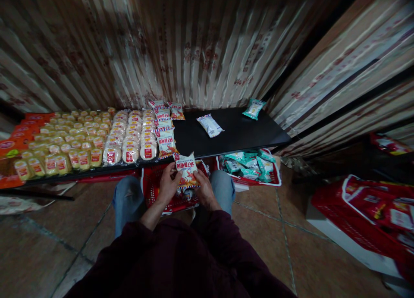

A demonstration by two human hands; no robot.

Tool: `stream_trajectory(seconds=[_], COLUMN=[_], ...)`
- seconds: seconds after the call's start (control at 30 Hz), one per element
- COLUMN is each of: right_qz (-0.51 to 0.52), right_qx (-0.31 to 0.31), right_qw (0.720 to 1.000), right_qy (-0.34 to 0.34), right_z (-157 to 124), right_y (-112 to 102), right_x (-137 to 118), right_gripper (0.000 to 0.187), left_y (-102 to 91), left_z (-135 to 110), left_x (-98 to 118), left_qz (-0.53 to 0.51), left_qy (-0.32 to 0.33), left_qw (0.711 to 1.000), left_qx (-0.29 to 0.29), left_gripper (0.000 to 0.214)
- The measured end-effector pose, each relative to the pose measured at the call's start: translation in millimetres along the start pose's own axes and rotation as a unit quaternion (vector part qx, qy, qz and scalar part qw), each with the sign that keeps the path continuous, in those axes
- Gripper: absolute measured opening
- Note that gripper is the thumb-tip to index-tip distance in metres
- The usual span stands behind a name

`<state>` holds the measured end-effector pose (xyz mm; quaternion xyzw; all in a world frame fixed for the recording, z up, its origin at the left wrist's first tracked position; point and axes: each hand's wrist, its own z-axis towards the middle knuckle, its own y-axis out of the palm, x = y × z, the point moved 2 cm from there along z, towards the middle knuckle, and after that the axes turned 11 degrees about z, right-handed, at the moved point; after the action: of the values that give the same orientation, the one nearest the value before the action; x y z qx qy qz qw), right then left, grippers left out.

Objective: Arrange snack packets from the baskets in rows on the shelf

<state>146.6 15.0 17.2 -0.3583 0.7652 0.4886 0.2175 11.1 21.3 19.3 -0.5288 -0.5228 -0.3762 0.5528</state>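
Between my knees, above a red basket (149,190), both hands hold one snack packet (186,170) with a white top, red lettering and an orange food picture. My left hand (168,183) grips its left edge, thumb on the front. My right hand (204,189) is closed on the right edge. Just beyond, a row of matching snack packets (166,142) lies on the black shelf (190,143). Another packet (210,125), its pale printed side up, rests farther right on the shelf. More packets in the basket are partly hidden below my hands.
Wrapped round cakes (131,153) and yellow wrapped cakes (82,158) fill the shelf's left, beside orange packages (22,134). A teal packet (254,109) lies at the right end. A red basket of teal packets (249,166) stands below. Red packages (381,203) are at far right; a striped curtain (194,52) hangs behind.
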Motion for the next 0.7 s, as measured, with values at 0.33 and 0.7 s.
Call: stream_trajectory(seconds=[0.33, 0.7], right_qz=[-0.009, -0.052], right_qx=[0.0, -0.043], right_qw=[1.0, 0.996], right_qy=[-0.016, -0.064], right_z=[-6.4, -7.2], right_y=[-1.0, -8.4], right_x=[-5.0, -9.7], right_gripper=[0.057, 0.049], left_y=[0.5, 3.2], left_z=[-4.7, -5.8], left_x=[2.5, -4.3], left_qz=[0.056, 0.048], left_qy=[0.03, -0.007], left_qw=[0.998, 0.999], left_qx=[0.006, 0.019], left_gripper=[0.04, 0.02])
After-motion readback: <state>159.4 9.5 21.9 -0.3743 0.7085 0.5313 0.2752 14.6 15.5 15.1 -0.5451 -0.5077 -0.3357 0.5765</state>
